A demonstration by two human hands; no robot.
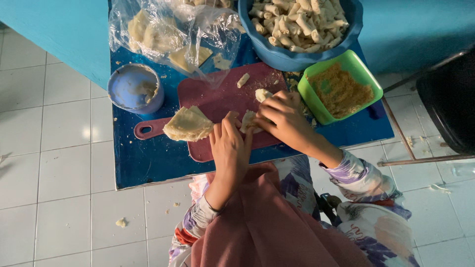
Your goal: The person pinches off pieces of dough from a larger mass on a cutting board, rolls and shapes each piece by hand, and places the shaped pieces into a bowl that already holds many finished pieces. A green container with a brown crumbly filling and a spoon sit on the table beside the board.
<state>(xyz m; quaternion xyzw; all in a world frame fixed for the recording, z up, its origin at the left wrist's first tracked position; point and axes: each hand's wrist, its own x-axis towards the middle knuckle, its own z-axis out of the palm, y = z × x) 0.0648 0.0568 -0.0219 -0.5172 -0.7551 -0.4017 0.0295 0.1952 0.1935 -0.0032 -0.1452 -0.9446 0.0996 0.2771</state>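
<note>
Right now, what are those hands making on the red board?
A person's left hand and right hand pinch a small piece of pale wrapper on a dark red cutting board. A stack of folded wrappers lies beside them. A big blue bowl holds many finished little rolls, and a green tub holds brownish crumbly filling.

Matt maroon plastic board (pixel 217 99) under my hands, soft pale dough wrapper (pixel 249 120) on it, glossy clear plastic bag (pixel 173 34) behind the board, shiny green plastic tub (pixel 368 79) of coarse crumbs beside it
</note>
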